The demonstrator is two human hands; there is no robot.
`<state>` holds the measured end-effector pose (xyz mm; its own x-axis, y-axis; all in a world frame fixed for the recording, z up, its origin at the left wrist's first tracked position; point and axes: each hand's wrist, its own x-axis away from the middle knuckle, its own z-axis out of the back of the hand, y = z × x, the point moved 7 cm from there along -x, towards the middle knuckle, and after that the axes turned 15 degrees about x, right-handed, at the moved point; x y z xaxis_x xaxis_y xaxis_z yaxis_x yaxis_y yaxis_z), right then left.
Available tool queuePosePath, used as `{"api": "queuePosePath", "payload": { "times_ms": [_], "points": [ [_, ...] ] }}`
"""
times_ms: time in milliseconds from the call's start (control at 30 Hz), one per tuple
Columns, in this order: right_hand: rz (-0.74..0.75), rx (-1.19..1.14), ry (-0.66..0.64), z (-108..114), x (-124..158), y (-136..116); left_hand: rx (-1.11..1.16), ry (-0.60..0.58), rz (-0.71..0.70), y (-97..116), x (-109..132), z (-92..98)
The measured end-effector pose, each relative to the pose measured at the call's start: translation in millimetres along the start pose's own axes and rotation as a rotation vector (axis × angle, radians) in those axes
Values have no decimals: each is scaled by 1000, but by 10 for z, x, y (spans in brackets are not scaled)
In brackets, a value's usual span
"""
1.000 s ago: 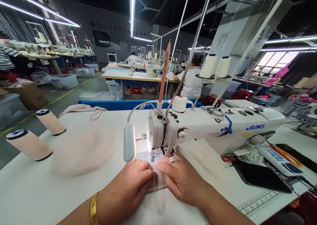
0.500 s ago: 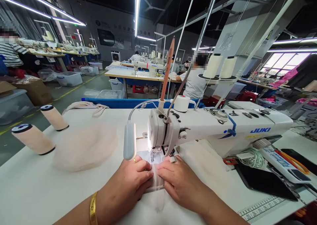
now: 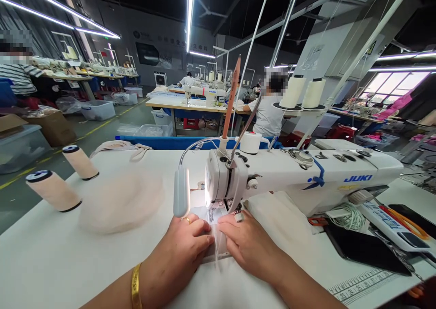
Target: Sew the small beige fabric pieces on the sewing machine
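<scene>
A strip of thin, sheer pale fabric [image 3: 217, 250] lies under the needle area of a white sewing machine [image 3: 272, 164]. My left hand [image 3: 182, 250] is closed on its left side, fingertips pinching and pressing it by the presser foot [image 3: 211, 215]. On the other side my right hand [image 3: 248, 244] pinches the same strip, fingers bent just below the machine head. Both hands rest on the table, a small gap between them. A lit lamp [image 3: 181, 193] hangs just above my left hand. My fingers hide the strip's edges.
Two peach thread cones [image 3: 54, 192] stand at the left, near a heap of sheer fabric [image 3: 119, 204]. To the right lie a black phone [image 3: 366, 250], a coiled pale cord [image 3: 347, 216] and a ruler scale [image 3: 361, 284]. A person in white [image 3: 269, 107] sits beyond.
The view has shifted slightly, so things at the left appear further right. Less of the strip trails toward me below my hands. Both hands keep their hold near the presser foot.
</scene>
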<state>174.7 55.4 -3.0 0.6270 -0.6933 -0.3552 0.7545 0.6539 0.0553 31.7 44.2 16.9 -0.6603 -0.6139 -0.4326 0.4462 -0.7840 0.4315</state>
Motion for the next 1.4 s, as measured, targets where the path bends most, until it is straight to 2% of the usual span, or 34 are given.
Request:
{"api": "queuePosePath", "payload": {
  "times_ms": [167, 300, 433, 500, 600, 800, 1000, 1133, 1200, 1267, 1400],
  "points": [
    [-82, -1, 4, -34, 5, 74, -34, -13, -7, -89, -56, 2],
    [-1, -68, 28, 78, 23, 28, 39, 17, -16, -91, -15, 18],
    [109, -197, -40, 228, 36, -62, 143, -23, 87, -51, 76, 3],
    [109, -223, -83, 243, 33, -76, 153, -52, 123, -33, 100, -21],
    [63, -240, -97, 176, 14, -71, 125, -27, 89, -19, 83, -25],
    [13, -313, 65, 15, -50, -66, 172, 33, 128, -87, 21, 43],
    [7, -347, 190, -2, -74, -70, 212, 59, 172, -62, 9, 120],
    [3, -305, 299, 66, -47, -85, 210, 65, 132, -41, 3, 125],
    [11, -250, 309, 78, -32, -102, 201, 68, 96, -28, -1, 121],
    [57, -187, 270, 69, -14, -144, 186, 53, 29, 16, -6, 105],
    [136, -106, 153, 67, 46, -209, 124, -50, -81, 141, 12, 23]
  ]
}}
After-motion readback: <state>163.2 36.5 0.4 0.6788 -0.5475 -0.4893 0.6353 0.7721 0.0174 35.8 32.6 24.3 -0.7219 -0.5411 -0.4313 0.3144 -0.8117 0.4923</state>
